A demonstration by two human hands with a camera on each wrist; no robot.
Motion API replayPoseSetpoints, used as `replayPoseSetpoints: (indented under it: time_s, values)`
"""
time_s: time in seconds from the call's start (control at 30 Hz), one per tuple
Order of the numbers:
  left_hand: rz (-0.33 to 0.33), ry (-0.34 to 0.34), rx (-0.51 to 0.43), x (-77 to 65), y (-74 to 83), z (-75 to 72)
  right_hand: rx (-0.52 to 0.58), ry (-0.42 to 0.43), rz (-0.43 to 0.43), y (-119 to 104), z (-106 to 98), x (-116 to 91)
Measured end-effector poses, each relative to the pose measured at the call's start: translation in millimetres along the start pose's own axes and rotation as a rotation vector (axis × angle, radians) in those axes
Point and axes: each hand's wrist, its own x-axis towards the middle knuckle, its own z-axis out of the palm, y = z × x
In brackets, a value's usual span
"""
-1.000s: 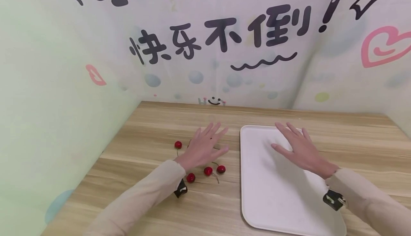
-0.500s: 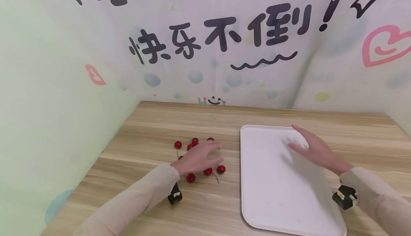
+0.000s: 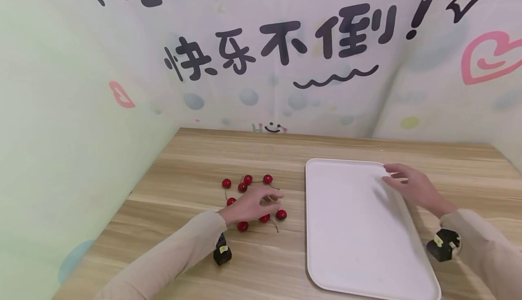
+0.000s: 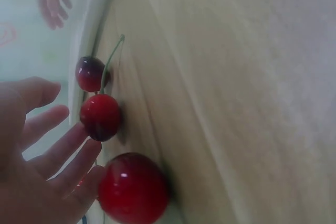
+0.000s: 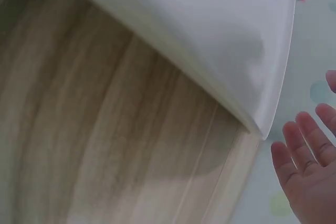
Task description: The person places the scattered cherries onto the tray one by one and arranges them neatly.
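Note:
My left hand (image 3: 250, 205) hovers over a loose group of red cherries, its fingers loosely bent and holding nothing. One cherry (image 3: 281, 215) shows just past its thumb, and others, such as the cherry (image 3: 267, 179) behind it, lie around it; some are partly covered by the hand. In the left wrist view, a stemmed cherry (image 4: 101, 117) appears beside the fingertips. On the right, my right hand (image 3: 418, 192) is held above the far right corner of a white tray (image 3: 359, 227), fingers slightly bent with nothing between them. The right wrist view shows that hand (image 5: 312, 163) apart from the tray's corner.
The wood-grain table (image 3: 195, 155) carries the tray and cherries. Behind it hangs a pale printed backdrop (image 3: 240, 105) with dark lettering. A small black device (image 3: 222, 251) is strapped under the left wrist, and another black device (image 3: 442, 245) under the right.
My left hand has lowered over the cherries, its spread fingers now bent. My right hand has shifted right, from above the tray's middle to its far right corner, fingers less spread.

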Motion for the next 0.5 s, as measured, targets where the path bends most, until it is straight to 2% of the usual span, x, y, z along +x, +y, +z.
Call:
replayPoseSetpoints:
  time_s: [0.37,0.5]
  values:
    - [-0.080,-0.019,-0.057,0.2,-4.9,0.6,-0.030,0.025,0.120,13.8,-5.2,-0.9]
    - [-0.094,-0.026,-0.064,1.8,-7.4,0.7,-0.009,0.000,0.168,19.1,-5.3,-3.3]
